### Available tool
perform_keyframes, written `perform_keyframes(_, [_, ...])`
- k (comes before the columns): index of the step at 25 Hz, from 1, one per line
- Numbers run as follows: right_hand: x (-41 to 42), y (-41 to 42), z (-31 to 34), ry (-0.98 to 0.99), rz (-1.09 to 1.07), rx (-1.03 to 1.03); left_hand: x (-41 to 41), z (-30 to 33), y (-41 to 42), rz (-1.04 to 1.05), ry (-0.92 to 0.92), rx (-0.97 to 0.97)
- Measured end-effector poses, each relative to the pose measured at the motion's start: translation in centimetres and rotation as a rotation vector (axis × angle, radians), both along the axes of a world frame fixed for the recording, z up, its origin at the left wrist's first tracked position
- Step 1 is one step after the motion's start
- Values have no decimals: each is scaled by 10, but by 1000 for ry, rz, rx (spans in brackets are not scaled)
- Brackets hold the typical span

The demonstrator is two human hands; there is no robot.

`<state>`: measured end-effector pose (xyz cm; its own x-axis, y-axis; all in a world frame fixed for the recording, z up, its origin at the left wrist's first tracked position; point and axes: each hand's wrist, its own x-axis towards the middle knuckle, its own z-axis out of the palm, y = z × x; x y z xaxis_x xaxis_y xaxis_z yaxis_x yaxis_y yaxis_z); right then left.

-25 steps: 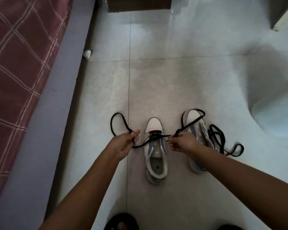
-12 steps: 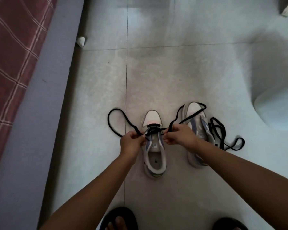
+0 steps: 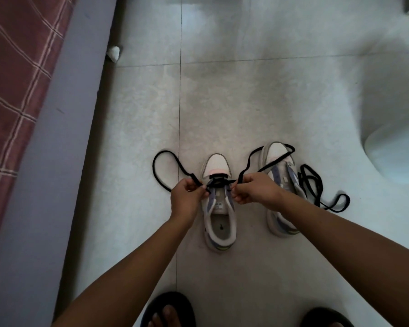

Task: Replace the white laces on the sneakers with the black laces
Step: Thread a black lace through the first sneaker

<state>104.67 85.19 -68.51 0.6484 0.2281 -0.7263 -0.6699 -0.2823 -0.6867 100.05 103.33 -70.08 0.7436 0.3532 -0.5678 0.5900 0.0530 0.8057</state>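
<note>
From the head camera: the left hand [image 3: 185, 199] is pinching one end of the black lace [image 3: 162, 169], and the right hand [image 3: 255, 191] is pinching the other end, both curled tight over the left sneaker [image 3: 219, 208] on the floor [image 3: 246, 102]. Both hands are sitting closer together than a second ago. Two sneakers are standing side by side, the right sneaker [image 3: 279, 168] draped in lace, a second black lace [image 3: 316, 190] lying beside it.
</note>
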Motion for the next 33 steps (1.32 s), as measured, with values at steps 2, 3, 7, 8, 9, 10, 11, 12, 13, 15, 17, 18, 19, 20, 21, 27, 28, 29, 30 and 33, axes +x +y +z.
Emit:
perform_keyframes(2, [1,-1,1,-7,20,18,-1,0,1,-32,-39,15])
perform_keyframes(3, [2,-1,1,-27,37,17,-2,0,1,-47,-64,20])
perform_keyframes(7, [-2,8,1,-171,54,-114,-5,1,-2,-105,-149,81])
perform_keyframes(8, [-5,11,0,-200,19,-140,-6,1,-3,-130,-172,118])
perform_keyframes(9, [-8,13,-2,-232,0,-169,-8,0,-4,-167,-199,163])
perform_keyframes(10, [-10,14,-3,-274,9,-213,-9,0,-5,-213,-225,211])
perform_keyframes(11, [-12,14,-4,-326,58,-281,-10,0,-5,-263,-248,258])
perform_keyframes(12, [-15,13,-4,-379,125,-346,-12,1,-5,-314,-273,305])
perform_keyframes(13, [-17,12,-3,-440,201,-406,-14,1,-6,-362,-305,353])
perform_keyframes(15, [-25,13,0,-581,358,-507,-18,4,-6,-438,-372,436])
perform_keyframes(17, [-32,20,4,-692,489,-623,-22,6,-8,-511,-379,525])
perform_keyframes(18, [-34,24,5,-715,545,-692,-26,7,-11,-547,-365,586])
perform_keyframes(19, [-34,29,5,-709,602,-754,-30,8,-14,-584,-353,646])
perform_keyframes(20, [-33,34,6,-692,652,-811,-35,8,-18,-634,-341,704])
perform_keyframes(21, [-33,38,8,-682,687,-868,-39,8,-20,-694,-328,761])
perform_keyframes(27, [-40,40,18,-1041,718,-990,-33,12,-14,-533,-199,523])
perform_keyframes(28, [-40,38,17,-1011,768,-942,-29,13,-13,-481,-153,459])
perform_keyframes(29, [-38,39,17,-970,791,-915,-26,13,-12,-457,-114,423])
perform_keyframes(30, [-36,40,16,-948,791,-924,-24,12,-11,-440,-89,394])
perform_keyframes(33, [-28,43,2,-827,857,-981,-24,13,-8,-413,-100,353])
